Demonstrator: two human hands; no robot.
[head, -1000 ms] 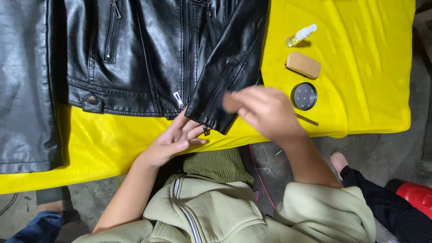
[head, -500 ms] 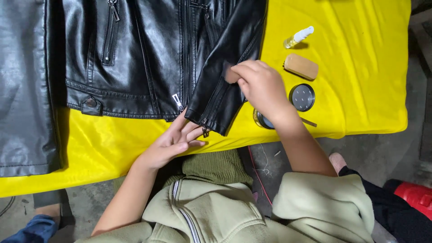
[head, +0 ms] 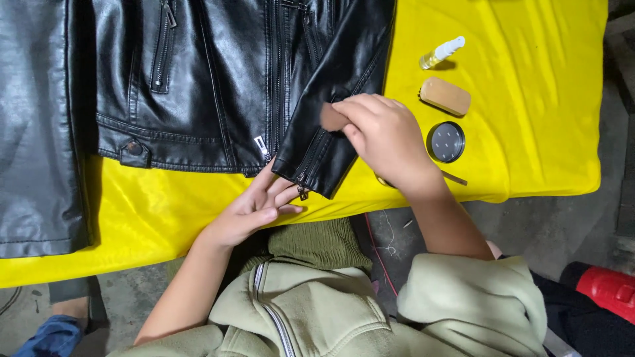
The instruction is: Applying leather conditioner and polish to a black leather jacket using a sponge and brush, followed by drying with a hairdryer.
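A black leather jacket [head: 211,86] lies spread on a table under a yellow cloth [head: 529,92]. Its right sleeve [head: 337,99] runs down to a zipped cuff near the front edge. My right hand [head: 383,142] presses a small brownish pad [head: 329,118] against that sleeve, fingers pinched around it. My left hand [head: 254,205] lies flat on the cloth just below the cuff, fingertips touching the cuff's edge, holding nothing.
Right of the sleeve stand a small spray bottle [head: 441,53], a tan oblong brush [head: 445,96] and a round dark tin [head: 445,141]. A second black garment [head: 33,132] lies at the left. A red object [head: 605,291] sits on the floor at right.
My right hand has moved left from above the cloth near the tin onto the jacket sleeve, bringing the pad against the leather. My left hand has stayed by the cuff.
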